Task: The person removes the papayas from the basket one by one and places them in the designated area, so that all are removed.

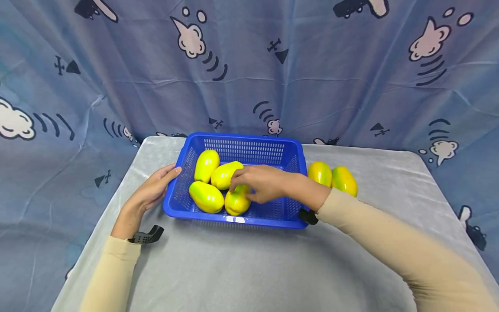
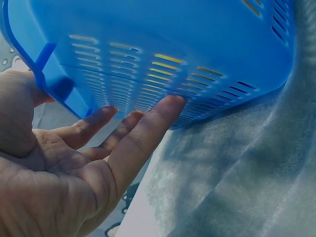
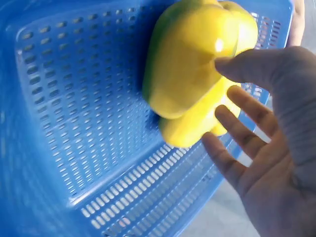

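A blue plastic basket (image 1: 249, 222) stands on the table with several yellow-green papayas in its left part. My left hand (image 1: 157, 186) holds the basket's left end, thumb on the rim and fingers along the slotted outer wall (image 2: 113, 59). My right hand (image 1: 263, 182) is inside, over the papaya nearest the front middle (image 1: 235, 201). In the right wrist view its fingers are spread, and the thumb meets the yellow side of a papaya (image 3: 192, 59). Another papaya (image 1: 226, 174) lies just behind, one (image 1: 206, 197) to the left, and one (image 1: 206, 166) at the back left.
Two more papayas (image 1: 319, 173) lie on the table right of the basket, partly behind my right forearm. A pale grey cloth (image 1: 249, 268) covers the table. A blue patterned curtain (image 1: 241, 65) hangs behind it. A black wrist device (image 1: 148, 235) sits on my left wrist.
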Tool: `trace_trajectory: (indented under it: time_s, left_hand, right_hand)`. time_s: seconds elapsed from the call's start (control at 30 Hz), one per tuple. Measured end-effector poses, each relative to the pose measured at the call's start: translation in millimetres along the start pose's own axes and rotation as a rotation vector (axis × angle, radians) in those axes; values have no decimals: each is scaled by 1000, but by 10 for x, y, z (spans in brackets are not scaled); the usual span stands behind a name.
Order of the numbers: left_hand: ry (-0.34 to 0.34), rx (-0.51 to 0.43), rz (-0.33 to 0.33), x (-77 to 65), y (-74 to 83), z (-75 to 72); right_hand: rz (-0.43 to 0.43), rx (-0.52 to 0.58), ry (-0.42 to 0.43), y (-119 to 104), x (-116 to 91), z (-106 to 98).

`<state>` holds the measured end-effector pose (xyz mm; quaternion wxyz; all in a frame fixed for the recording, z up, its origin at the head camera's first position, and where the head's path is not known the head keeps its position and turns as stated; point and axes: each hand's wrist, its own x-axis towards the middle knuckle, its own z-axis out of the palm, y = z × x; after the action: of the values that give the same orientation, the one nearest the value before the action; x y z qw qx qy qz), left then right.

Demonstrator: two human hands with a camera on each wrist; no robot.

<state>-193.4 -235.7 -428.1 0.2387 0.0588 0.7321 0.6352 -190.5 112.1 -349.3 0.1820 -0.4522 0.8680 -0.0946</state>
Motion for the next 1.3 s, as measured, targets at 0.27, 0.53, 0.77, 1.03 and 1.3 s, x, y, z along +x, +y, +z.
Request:
trace_trajectory:
  time_s: [0.27,0.53,0.77,1.03,1.3]
  left_hand:
    - [-1,3,-13,-3,14,-3]
    - [-3,5,-16,11,15,2]
    - [0,7,-19,1,12,-8]
    - [-3,4,-14,-9,13,-7]
    - [-1,-4,-17,-2,9,-8]
  right_hand:
    - [22,-18,-103,-100,62,25]
    - [76,-36,-117,-89,70,49]
    - [79,-17,-72,-40,60,57]
    - [107,43,-103,-46,81,74]
    - [127,36,-119,-30,84,76]
